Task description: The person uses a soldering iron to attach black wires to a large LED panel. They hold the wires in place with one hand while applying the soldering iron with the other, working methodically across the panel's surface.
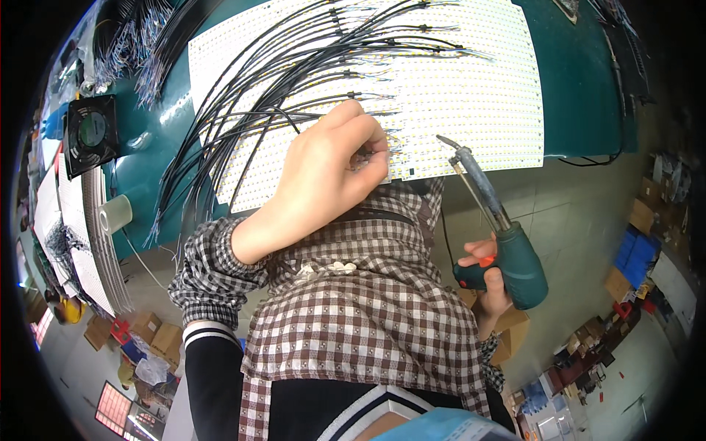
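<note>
A white panel [471, 95] dotted with rows of small yellowish LED chips lies before me. Black cables [243, 103] with thin stripped wire ends fan across its left half. My left hand [327, 165] is over the panel's near edge, thumb and fingers closed in a pinch; what is between them is hidden, though cables run beneath it. To the right, my right hand [493, 294] is wrapped round the handle of a green soldering gun [522, 268]. The gun points up and left, its bent tip above the panel's near edge, apart from my left hand.
The panel rests on a green tabletop [573, 81]. On its left are a black fan [92, 134], a white roll [115, 214], a stack of white panels [88, 242] and a bundle of cables [151, 51]. Cardboard boxes [158, 334] stand on the floor.
</note>
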`<action>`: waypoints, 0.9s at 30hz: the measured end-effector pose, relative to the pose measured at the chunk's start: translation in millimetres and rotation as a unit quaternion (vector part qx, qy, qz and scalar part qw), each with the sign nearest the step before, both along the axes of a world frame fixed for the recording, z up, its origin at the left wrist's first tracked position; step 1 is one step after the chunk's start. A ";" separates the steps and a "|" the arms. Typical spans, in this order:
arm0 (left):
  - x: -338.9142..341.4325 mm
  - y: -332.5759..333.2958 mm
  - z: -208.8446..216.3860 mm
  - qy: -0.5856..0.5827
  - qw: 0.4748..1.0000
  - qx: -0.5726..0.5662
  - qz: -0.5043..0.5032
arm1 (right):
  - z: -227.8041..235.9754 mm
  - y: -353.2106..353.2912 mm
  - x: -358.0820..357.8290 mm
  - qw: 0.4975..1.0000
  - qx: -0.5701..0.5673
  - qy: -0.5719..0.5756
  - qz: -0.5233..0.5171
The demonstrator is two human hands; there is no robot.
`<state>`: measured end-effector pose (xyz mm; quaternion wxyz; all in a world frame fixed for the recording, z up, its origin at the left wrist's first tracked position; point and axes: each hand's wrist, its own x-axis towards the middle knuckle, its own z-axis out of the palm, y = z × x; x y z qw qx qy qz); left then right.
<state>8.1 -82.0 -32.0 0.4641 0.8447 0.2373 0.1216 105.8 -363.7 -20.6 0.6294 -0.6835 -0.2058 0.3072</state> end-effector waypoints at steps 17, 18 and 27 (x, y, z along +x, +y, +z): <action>1.0 7.3 9.5 0.034 0.997 0.012 -0.061 | 2.9 -1.1 -4.7 0.998 -0.007 0.038 0.055; 1.2 7.7 10.0 0.038 0.997 0.011 -0.062 | 2.8 -1.6 -3.7 0.997 -0.008 0.043 0.061; 0.6 6.5 9.9 0.041 0.997 0.020 -0.066 | -1.7 -4.1 -5.4 0.995 -0.020 0.071 0.074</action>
